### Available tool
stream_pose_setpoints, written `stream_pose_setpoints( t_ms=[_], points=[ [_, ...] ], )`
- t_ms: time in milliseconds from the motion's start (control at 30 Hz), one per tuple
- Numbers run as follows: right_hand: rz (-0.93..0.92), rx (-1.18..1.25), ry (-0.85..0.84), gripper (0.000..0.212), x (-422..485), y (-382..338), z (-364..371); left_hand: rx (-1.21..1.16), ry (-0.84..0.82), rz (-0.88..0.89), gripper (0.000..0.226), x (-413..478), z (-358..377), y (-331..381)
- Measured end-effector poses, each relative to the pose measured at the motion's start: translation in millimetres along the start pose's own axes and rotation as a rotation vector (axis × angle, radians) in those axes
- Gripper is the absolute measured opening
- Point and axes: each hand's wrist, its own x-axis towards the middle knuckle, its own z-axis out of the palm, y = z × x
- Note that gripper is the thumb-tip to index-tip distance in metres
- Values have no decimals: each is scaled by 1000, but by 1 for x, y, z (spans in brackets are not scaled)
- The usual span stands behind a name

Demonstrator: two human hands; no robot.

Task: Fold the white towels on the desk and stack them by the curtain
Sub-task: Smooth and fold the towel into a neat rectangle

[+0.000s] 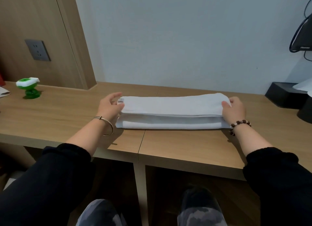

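past the green gadget [28,88] at the far left of the desk [67,110], your left hand [109,107] sits at the left end of the towel [172,112], thumb against the top layer by the tag, fingers loosely curled; whether it pinches, i cannot tell. the towel lies mid-desk as a long strip, its top layer set back from the near edge. your right hand [234,110] holds the right end, thumb on top. line up both ends before folding across, and keep clear of the black box [283,97] near your right hand.
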Motion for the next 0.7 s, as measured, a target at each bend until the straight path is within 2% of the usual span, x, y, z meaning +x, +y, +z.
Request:
stream_pose_setpoints(
  t_ms=[67, 233, 367, 433, 500, 567, 700],
  points=[
    [-38, 49, 31, 14, -3, -1, 1, -52, 21, 8, 40, 1, 0, -2],
    [32, -24, 1, 9, -4, 5, 1, 186, -71, -2, 36, -3, 4, -15],
    [146, -98, -145, 24, 7, -6, -8, 18, -200, -258, 43, 5, -3, -1],
    [299, 23, -279, 16, 10, -16, -15, -78, -300, -376, 51, 7, -6, 7],
    [411, 128, -433, 26, 14, -21, -20, -171, -361, -443, 56, 8, -4, 14],
    [467, 252, -520, 30, 16, -25, -24, -268, -354, -449, 57, 9, 0, 21],
    [506, 733, -439, 38, 18, -20, -25, -492, -254, -385, 63, 14, 1, 21]
  ],
)
